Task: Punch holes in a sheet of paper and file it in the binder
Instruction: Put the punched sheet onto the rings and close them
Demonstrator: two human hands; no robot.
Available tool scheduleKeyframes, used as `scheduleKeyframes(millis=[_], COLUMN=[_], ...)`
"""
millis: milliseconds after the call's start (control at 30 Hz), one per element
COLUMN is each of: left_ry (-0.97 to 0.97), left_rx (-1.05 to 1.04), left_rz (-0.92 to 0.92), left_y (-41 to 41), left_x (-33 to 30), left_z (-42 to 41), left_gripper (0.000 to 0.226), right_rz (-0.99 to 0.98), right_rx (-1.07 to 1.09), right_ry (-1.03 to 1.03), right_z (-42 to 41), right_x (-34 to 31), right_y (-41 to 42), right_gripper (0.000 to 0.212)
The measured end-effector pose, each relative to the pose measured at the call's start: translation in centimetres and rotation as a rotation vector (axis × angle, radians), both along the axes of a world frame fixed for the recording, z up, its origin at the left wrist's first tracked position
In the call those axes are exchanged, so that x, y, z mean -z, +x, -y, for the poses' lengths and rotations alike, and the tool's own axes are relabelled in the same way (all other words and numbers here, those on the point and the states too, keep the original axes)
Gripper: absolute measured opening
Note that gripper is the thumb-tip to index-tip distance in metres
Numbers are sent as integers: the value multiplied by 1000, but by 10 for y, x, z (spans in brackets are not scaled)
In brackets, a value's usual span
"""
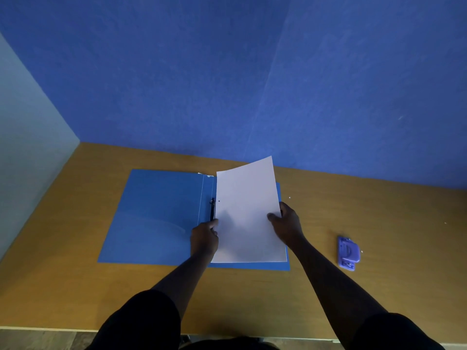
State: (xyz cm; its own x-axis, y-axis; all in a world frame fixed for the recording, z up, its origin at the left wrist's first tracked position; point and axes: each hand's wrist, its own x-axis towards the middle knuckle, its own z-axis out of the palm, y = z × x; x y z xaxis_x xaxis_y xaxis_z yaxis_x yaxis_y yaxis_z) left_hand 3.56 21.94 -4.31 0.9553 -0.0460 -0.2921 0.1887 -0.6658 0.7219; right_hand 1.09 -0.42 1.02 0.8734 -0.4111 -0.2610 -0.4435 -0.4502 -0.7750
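My black sleeves [141, 322] sit at the near edge of the desk [379, 223], both forearms reaching forward over the wood. Off to my right, well apart from everything else, the purple punch [348, 253] lies flat with a few white paper dots scattered near it. Nothing stands between my hands and the work. My left hand [204, 237] pinches the sheet's [246, 210] left edge, thumb on top, just beside the black clip [211, 209] at the binder's [156, 215] spine. My right hand [286, 219] grips the sheet's right edge, thumb laid across the top, fingers under. The sheet rests over the open binder's right half (one punched hole shows near its left edge, close to the clip), its near end lying flat, its far corner curling up. Behind it all, the blue wall [227, 72]
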Motion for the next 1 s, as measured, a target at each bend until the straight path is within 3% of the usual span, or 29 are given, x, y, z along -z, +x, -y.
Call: scheduleKeyframes(millis=[200, 333, 467, 633, 800, 1000], left_ry=[-13, 85, 313, 415, 411, 420], left_rx=[76, 157, 159, 297, 417, 479], left_rz=[-26, -38, 80, 217, 89, -11], left_y=[2, 4, 5, 20, 40, 53], left_x=[1, -2, -9, -11, -11, -15], left_z=[1, 5, 10, 18, 22, 22], left_gripper=[40, 40, 32, 47, 65, 63], right_rz=[-21, -48, -54, -31, -41, -41], right_rx=[1, -17, -26, -30, -18, -28], right_ry=[-30, -81, -102, -102, -85, -63], right_z=[4, 7, 4, 2, 2, 5], right_x=[-2, 1, 3, 2, 3, 3], right_y=[1, 0, 1, 4, 4, 2], right_gripper=[22, 24, 23, 26, 25, 25])
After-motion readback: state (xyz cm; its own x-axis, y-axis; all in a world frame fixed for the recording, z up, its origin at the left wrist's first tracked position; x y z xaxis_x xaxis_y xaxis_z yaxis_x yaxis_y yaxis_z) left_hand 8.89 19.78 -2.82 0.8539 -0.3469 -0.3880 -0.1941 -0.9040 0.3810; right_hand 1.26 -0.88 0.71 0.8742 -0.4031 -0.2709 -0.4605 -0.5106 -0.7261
